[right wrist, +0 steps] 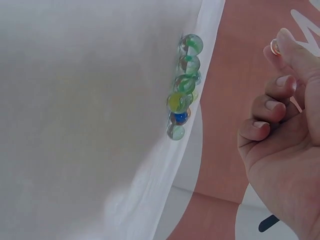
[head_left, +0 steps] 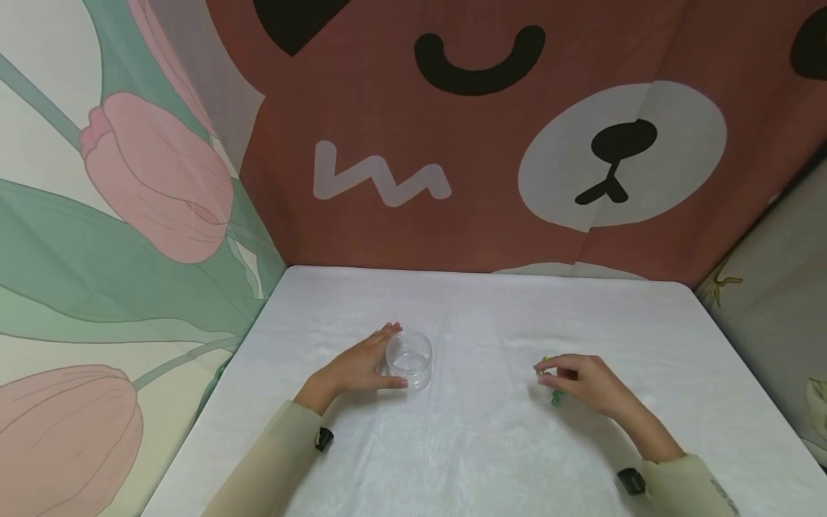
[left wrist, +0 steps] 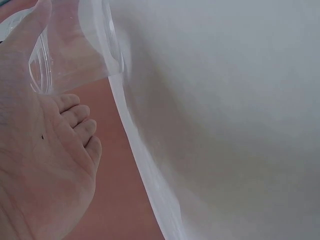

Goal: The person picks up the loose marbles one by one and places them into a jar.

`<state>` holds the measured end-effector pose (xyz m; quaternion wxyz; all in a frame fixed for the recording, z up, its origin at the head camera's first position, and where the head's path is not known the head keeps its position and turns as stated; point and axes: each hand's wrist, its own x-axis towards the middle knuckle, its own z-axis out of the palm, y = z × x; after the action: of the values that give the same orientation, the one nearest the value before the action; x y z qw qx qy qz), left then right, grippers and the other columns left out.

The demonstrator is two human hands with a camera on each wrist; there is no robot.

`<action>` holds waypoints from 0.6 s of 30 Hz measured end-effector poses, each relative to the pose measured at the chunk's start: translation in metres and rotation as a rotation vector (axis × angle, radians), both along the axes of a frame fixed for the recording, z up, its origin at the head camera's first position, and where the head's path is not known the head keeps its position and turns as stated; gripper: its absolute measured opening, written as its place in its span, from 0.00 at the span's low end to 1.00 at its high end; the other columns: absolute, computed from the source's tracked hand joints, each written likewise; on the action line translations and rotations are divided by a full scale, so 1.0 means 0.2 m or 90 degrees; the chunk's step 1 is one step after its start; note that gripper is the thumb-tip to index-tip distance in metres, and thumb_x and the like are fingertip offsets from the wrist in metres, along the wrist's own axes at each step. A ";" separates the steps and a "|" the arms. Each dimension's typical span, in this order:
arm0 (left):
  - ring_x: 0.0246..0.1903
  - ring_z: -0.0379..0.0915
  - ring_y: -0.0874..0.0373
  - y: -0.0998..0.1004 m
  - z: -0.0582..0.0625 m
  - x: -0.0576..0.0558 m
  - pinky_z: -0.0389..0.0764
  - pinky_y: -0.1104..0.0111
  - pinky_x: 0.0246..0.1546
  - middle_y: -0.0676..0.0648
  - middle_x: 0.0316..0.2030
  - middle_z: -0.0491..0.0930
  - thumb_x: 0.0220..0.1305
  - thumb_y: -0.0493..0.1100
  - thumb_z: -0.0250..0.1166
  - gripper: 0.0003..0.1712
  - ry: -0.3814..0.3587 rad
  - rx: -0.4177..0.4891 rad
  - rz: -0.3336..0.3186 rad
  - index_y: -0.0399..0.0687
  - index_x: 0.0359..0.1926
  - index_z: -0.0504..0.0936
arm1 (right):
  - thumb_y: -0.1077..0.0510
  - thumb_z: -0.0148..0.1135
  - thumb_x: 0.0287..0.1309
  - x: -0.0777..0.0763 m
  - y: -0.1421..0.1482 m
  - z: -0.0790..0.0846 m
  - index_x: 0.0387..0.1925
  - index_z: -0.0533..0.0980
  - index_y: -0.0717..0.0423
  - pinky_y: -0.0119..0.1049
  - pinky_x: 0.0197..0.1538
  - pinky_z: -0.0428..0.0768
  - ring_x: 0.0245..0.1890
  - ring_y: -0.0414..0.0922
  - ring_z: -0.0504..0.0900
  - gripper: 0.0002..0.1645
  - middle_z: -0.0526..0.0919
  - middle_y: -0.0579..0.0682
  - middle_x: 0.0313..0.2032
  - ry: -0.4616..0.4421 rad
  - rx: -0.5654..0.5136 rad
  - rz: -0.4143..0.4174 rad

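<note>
Left grip (head_left: 363, 363) cupped, index seemingly extended; right grip (head_left: 586, 382) pinching, fingers curled.

L hand (head_left: 363, 365) holds clr jar (head_left: 410, 362), R hand (head_left: 586, 380) nr green bits (head_left: 557, 398).

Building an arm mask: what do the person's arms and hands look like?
Left hand and right hand: no gloves visible. Left sleeve and right sleeve: long, pale beige-green; faint dark marking on the right one. Small black block at each wrist. No cables visible.
</note>
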<state>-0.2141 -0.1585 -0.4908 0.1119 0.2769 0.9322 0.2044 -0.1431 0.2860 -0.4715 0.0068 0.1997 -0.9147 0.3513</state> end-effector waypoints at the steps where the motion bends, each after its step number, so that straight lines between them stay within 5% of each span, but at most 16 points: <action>1: 0.79 0.39 0.55 0.00 0.00 0.00 0.57 0.52 0.76 0.49 0.81 0.44 0.53 0.79 0.65 0.67 -0.001 -0.001 0.000 0.52 0.82 0.45 | 0.55 0.71 0.61 0.00 0.00 0.00 0.46 0.87 0.54 0.29 0.22 0.66 0.21 0.30 0.64 0.13 0.72 0.35 0.20 -0.001 -0.004 0.002; 18: 0.79 0.39 0.54 0.00 -0.01 0.00 0.57 0.51 0.75 0.47 0.81 0.44 0.54 0.79 0.65 0.68 0.004 0.004 -0.002 0.51 0.82 0.46 | 0.55 0.70 0.62 -0.04 -0.10 -0.01 0.47 0.86 0.55 0.29 0.22 0.69 0.20 0.31 0.64 0.13 0.72 0.35 0.20 -0.008 -0.025 0.021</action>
<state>-0.2138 -0.1583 -0.4919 0.1087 0.2795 0.9315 0.2061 -0.1509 0.2654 -0.4729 -0.0006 0.2128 -0.9042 0.3704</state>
